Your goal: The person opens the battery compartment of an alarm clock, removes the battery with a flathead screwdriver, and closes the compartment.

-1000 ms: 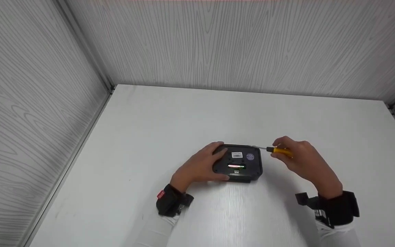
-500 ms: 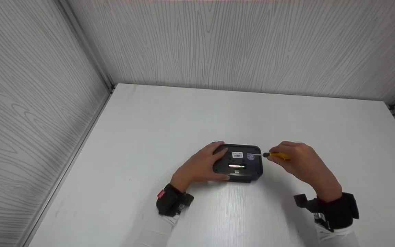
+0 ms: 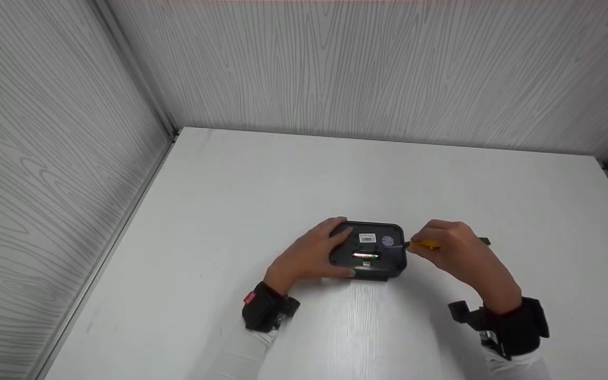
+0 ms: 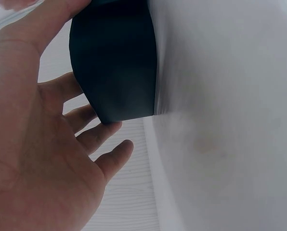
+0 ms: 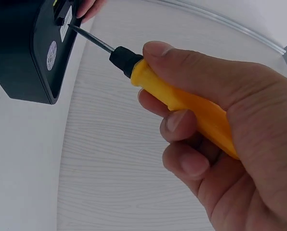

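A black box-shaped device (image 3: 395, 258) with rounded corners lies on the white table, its back up. It bears a white barcode label (image 3: 367, 238), a round pale sticker (image 3: 387, 241) and a recess with a shiny red and green strip (image 3: 366, 255). My left hand (image 3: 312, 253) grips its left end, thumb at the near side and fingers at the far side. From the right, my right hand (image 3: 454, 245) holds a yellow-handled screwdriver (image 5: 182, 103), thumb along the handle. The screwdriver's tip is over the device's back near the recess; whether it touches is unclear.
The white tabletop (image 3: 262, 184) meets a grey wood-grain panel (image 3: 314, 68) at the back and another panel (image 3: 45, 184) on the left. Behind the right hand shows a small dark shape (image 3: 485, 241), its kind unclear.
The right hand has moved left and slightly nearer, bringing the screwdriver tip from the device's far edge over its back, towards the recess. The left hand and device have stayed in place.
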Motion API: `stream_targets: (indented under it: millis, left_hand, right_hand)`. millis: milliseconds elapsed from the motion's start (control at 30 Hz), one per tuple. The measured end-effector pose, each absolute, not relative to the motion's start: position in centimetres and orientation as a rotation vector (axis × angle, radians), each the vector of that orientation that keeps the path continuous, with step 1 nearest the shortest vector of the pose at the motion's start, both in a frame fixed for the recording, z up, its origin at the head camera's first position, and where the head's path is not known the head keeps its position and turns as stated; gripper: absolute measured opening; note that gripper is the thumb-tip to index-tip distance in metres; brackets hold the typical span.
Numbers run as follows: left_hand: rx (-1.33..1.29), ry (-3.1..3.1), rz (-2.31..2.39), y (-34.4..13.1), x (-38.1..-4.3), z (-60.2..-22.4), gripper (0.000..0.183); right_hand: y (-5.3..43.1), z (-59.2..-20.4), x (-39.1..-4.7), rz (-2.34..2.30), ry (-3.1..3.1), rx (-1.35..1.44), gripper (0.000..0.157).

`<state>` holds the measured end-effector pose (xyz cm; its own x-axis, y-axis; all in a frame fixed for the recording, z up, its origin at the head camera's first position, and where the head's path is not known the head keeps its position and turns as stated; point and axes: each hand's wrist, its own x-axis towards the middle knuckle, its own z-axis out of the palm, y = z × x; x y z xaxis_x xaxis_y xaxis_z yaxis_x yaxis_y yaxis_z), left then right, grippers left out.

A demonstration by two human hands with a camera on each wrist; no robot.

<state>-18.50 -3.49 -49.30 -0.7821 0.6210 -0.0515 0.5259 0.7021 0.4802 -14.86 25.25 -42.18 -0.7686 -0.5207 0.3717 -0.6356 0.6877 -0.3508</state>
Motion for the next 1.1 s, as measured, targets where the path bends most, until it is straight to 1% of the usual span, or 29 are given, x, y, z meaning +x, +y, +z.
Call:
stream_targets:
  millis: [133, 333, 733, 1100]
  left_hand:
    - [0.915, 2.697, 0.661, -3.5, -18.5, -49.1, 0.092]
    - [0.913, 2.694, 0.667, -3.5, -18.4, -49.1, 0.091]
    - [0.93, 2.693, 0.656, -3.5, -18.5, -49.1, 0.092]
    - [0.92, 2.695, 0.639, -3.5, -18.6, -49.2, 0.092]
  right_hand:
    - [24.9, -42.4, -15.0, 0.717, -2.614, 0.971, 0.02]
    - [24.4, -42.6, -14.9, 0.724, -2.588, 0.99, 0.016]
    - [23.8, -42.7, -14.8, 0.756, -2.637, 0.955, 0.011]
    - [22.2, -41.8, -13.8, 0.524, -2.715, 0.915, 0.006]
